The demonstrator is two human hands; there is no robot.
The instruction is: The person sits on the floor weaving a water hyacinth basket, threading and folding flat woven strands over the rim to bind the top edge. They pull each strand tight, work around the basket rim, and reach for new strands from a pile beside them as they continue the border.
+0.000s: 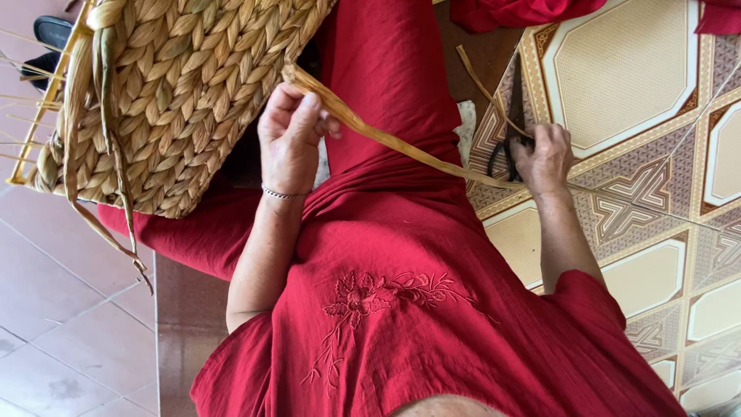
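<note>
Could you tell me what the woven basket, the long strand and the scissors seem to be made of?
Basket: dried plant fibre, matte tan, plaited in thick twisted braids. Strand: seemingly the same dried fibre, flat and fibrous. Scissors: dark, likely metal; mostly hidden by the right hand.

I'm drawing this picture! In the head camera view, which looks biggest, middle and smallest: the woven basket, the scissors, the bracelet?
1. Woven basket, by far the biggest.
2. Scissors, dark and partly hidden by the right hand.
3. Bracelet, a thin band on the left hand's wrist.
</note>
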